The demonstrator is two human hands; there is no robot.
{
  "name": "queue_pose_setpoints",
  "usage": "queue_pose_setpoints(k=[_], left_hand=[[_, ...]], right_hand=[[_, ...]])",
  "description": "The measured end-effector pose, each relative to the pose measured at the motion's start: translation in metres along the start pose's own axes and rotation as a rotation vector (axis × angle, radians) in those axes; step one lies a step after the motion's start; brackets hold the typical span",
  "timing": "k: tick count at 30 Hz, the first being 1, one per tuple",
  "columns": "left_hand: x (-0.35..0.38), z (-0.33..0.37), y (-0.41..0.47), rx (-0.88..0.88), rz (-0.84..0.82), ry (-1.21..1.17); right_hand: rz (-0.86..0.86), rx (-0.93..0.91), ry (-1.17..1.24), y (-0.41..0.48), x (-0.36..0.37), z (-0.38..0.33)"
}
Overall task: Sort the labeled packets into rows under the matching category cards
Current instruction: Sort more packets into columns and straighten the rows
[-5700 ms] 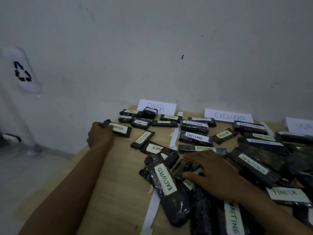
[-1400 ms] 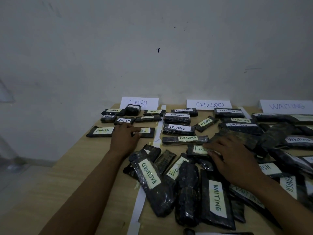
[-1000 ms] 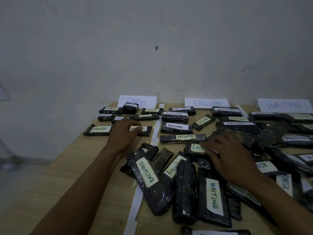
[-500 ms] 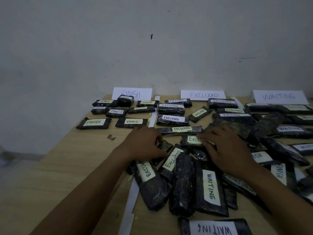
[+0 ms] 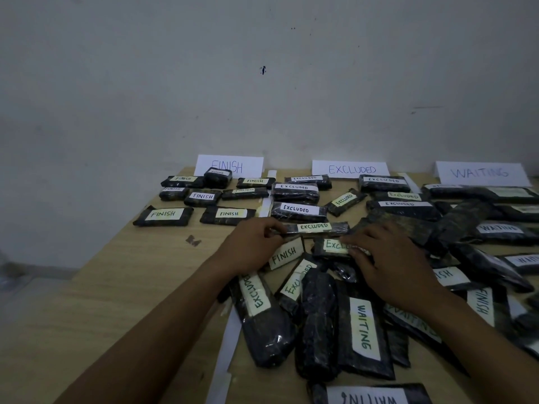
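The desk (image 5: 116, 301) carries an unsorted pile (image 5: 318, 316) by its near edge. Mid-desk, the left hand (image 5: 253, 246) pinches one end of the long packet (image 5: 316, 228). The right hand (image 5: 388, 263) pinches the short packet (image 5: 331, 246) just nearer. Both read EXCLUDED, so the likely next move is to line them up below the card (image 5: 350, 169) at the far edge.

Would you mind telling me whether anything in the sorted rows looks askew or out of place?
One EXCLUDED packet lies diagonally among the straight rows. A small FINISH packet overlaps the FINISH card. A dark scrap lies below the Finish rows.
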State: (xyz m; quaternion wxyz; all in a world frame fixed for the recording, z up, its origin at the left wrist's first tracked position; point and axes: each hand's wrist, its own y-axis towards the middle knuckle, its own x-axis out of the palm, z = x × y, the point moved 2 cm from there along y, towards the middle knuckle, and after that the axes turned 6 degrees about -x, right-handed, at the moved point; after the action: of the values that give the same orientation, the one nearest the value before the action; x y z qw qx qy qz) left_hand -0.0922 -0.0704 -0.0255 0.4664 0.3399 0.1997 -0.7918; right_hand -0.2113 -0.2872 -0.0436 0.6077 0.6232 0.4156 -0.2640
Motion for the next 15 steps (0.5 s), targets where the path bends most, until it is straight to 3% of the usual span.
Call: queue_pose_setpoints(k=[9, 15], left_hand=[[-0.001, -0.0052, 0.0016, -0.007, -0.12, -0.162], [-0.0072, -0.0016, 0.0026, -0.037, 0.072, -0.485]], right_hand=[[-0.007, -0.009, -0.013, 0.0004, 0.0009, 0.0005], [-0.004, -0.003, -0.034, 0.0002, 0.0009, 0.0001]])
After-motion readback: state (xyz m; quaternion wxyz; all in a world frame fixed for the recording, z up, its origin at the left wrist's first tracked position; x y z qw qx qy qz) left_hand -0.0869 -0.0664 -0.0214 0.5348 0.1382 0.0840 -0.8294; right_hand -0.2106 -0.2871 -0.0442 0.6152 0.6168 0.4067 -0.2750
